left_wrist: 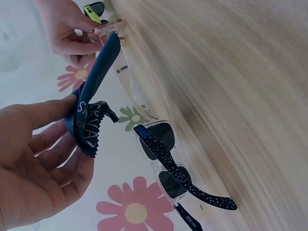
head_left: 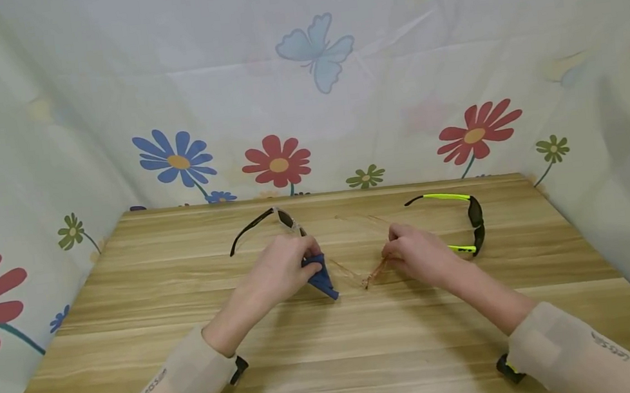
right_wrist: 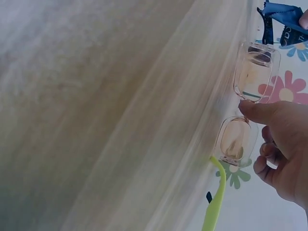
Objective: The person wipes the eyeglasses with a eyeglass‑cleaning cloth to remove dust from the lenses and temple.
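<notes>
My left hand (head_left: 281, 266) pinches a dark blue cleaning cloth (head_left: 320, 278) between thumb and fingers. White lettering and zigzag edges show on the cloth (left_wrist: 88, 120) in the left wrist view. Opposite, my right hand (head_left: 417, 253) holds a pair of clear, pinkish glasses (head_left: 366, 281) over the table. In the right wrist view the thumb lies at the bridge of these glasses (right_wrist: 246, 137), between the two lenses. The fingertips behind the frame are partly hidden. A gap separates the cloth from the lenses in the head view.
Sunglasses with a clear front and speckled black arms (left_wrist: 166, 161) lie behind my left hand. Black sunglasses with neon yellow arms (head_left: 475, 212) lie beyond my right hand, partly covered by it. A flowered curtain (head_left: 330, 123) stands behind the wooden table (head_left: 334, 363).
</notes>
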`<state>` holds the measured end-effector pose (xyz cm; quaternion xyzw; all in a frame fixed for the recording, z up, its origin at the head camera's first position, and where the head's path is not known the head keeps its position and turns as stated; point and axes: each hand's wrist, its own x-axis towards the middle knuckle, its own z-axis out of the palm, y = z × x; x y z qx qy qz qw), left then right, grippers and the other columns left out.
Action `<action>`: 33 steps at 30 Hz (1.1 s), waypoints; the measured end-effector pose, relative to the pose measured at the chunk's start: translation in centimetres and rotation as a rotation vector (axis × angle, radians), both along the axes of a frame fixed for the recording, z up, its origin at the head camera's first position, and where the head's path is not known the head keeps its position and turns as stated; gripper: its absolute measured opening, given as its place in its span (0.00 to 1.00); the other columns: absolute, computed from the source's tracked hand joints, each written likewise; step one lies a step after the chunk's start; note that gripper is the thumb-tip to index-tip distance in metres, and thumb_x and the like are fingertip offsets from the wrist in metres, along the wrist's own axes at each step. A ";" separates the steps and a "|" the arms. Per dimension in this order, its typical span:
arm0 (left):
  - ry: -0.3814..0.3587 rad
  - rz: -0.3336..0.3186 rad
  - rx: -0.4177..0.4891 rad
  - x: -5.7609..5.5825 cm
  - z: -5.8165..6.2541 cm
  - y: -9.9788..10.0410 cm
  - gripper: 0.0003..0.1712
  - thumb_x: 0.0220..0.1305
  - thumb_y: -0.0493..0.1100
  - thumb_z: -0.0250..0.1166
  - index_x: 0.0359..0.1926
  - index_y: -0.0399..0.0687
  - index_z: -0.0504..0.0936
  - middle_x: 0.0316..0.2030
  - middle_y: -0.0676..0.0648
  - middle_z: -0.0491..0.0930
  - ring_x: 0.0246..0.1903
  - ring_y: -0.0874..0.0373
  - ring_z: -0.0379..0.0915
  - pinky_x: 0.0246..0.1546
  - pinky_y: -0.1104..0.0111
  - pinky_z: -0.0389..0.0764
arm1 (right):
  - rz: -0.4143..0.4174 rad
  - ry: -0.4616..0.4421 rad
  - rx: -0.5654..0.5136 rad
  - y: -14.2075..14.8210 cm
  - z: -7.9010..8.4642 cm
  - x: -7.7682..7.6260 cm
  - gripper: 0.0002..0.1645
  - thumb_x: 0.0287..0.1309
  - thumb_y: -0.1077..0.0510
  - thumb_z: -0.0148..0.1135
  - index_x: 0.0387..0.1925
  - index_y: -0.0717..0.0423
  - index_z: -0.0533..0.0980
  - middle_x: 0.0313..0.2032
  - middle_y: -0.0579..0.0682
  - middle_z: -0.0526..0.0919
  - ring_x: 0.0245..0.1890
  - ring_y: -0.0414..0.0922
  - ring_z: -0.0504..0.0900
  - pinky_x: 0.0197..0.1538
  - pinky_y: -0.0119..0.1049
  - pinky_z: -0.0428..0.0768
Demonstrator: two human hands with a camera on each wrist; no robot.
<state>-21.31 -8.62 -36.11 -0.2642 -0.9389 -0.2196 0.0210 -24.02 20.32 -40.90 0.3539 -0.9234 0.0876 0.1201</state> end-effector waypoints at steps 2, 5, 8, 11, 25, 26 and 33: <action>0.003 -0.004 0.001 0.0 -0.1 0.0 0.06 0.65 0.40 0.74 0.42 0.45 0.86 0.34 0.50 0.84 0.33 0.61 0.79 0.34 0.69 0.81 | 0.017 0.025 -0.004 -0.1 0.0 0.0 0.05 0.53 0.61 0.80 0.31 0.51 0.88 0.30 0.45 0.68 0.31 0.43 0.68 0.30 0.38 0.74; 0.011 -0.009 -0.002 -0.1 -0.2 -0.1 0.06 0.65 0.39 0.74 0.41 0.45 0.86 0.34 0.50 0.84 0.33 0.61 0.79 0.34 0.69 0.81 | 0.045 0.052 -0.004 -0.5 0.0 0.0 0.05 0.52 0.61 0.80 0.29 0.52 0.88 0.31 0.45 0.70 0.32 0.45 0.70 0.34 0.40 0.76; 0.014 -0.011 -0.004 -0.1 -0.2 -0.1 0.06 0.65 0.39 0.74 0.41 0.45 0.86 0.34 0.50 0.84 0.33 0.61 0.79 0.34 0.70 0.81 | 0.069 0.050 0.014 -1.0 0.1 0.1 0.05 0.53 0.61 0.79 0.28 0.54 0.88 0.30 0.45 0.73 0.32 0.45 0.71 0.36 0.42 0.76; 0.014 -0.008 -0.004 0.0 -0.1 -0.1 0.06 0.65 0.40 0.74 0.41 0.45 0.86 0.34 0.50 0.84 0.33 0.61 0.79 0.34 0.70 0.81 | 0.074 0.030 0.037 -1.4 0.3 0.3 0.04 0.54 0.61 0.79 0.28 0.55 0.88 0.27 0.43 0.74 0.30 0.44 0.71 0.36 0.41 0.75; 0.014 0.005 -0.006 0.0 -0.3 -0.2 0.06 0.65 0.40 0.74 0.41 0.45 0.86 0.32 0.51 0.83 0.31 0.62 0.78 0.34 0.68 0.80 | 0.017 -0.062 0.013 -2.7 1.7 1.5 0.07 0.57 0.63 0.75 0.25 0.54 0.85 0.23 0.42 0.78 0.23 0.36 0.72 0.28 0.33 0.75; 0.014 0.006 -0.005 0.0 -0.3 -0.2 0.06 0.65 0.40 0.74 0.41 0.45 0.86 0.32 0.51 0.83 0.31 0.62 0.78 0.34 0.68 0.80 | 0.001 -0.083 -0.003 -2.9 1.9 1.5 0.06 0.58 0.63 0.75 0.26 0.55 0.86 0.23 0.42 0.78 0.23 0.35 0.73 0.27 0.32 0.75; 0.009 0.012 0.004 0.0 -0.4 -0.1 0.07 0.64 0.40 0.74 0.41 0.45 0.86 0.32 0.51 0.84 0.31 0.63 0.78 0.33 0.70 0.80 | -0.077 -0.130 -0.024 -4.0 2.4 2.1 0.06 0.58 0.59 0.75 0.28 0.55 0.86 0.23 0.42 0.80 0.21 0.35 0.73 0.28 0.33 0.75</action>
